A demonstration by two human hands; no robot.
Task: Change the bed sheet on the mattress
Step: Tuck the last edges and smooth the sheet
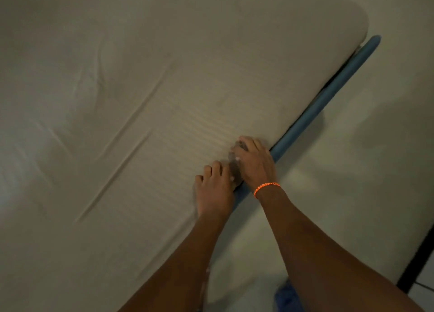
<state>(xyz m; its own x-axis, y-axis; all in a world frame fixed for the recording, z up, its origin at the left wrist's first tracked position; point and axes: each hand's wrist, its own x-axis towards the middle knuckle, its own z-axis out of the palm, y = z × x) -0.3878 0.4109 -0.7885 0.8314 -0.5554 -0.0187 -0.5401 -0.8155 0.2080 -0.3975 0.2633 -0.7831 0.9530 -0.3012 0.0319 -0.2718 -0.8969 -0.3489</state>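
A pale bed sheet [141, 95] covers the mattress [340, 27], with a few long creases running across its middle. Both hands are at the mattress's right edge, close together. My left hand [215, 190] has its fingers curled down onto the sheet at the edge. Just beyond it, my right hand [254, 162], with an orange bracelet on its wrist, curls its fingers over a small bunch of sheet fabric. The fabric under the palms and down the mattress side is hidden.
A blue bed-frame rail [328, 95] runs along the mattress's right side, just under my hands. Pale floor [364, 171] lies to the right. A dark strip [418, 260] crosses the lower right corner, and a blue cloth patch [286, 297] shows at the bottom.
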